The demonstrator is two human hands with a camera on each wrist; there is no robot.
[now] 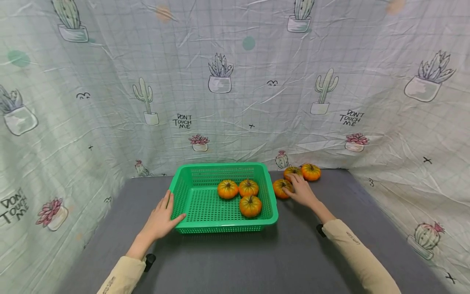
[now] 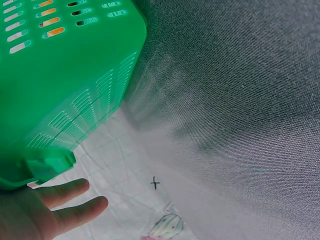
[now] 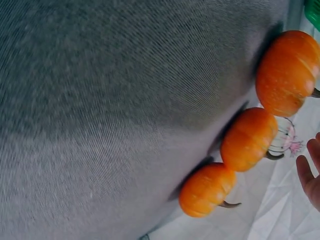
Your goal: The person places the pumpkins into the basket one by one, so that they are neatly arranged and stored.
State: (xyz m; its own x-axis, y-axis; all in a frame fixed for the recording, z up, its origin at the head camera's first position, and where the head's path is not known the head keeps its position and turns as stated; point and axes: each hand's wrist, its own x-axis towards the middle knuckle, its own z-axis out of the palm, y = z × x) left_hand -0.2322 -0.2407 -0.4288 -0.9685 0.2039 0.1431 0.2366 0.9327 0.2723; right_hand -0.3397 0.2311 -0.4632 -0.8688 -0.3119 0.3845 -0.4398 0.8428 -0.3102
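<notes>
Green basket (image 1: 227, 223) touched by relaxed left hand (image 1: 160, 219), three pumpkins (image 1: 251, 207) held inside, three outer pumpkins (image 3: 249, 140) overhung by spread right hand (image 1: 302, 191)

The person's sleeved left forearm (image 1: 123, 277) reaches forward and inward, its left hand (image 1: 160, 219) holding the thumb spread wide from extended fingers. The sleeved right forearm (image 1: 358, 253) also angles inward; the right hand (image 1: 302, 192) shows its back, thumb and fingers parted.
</notes>
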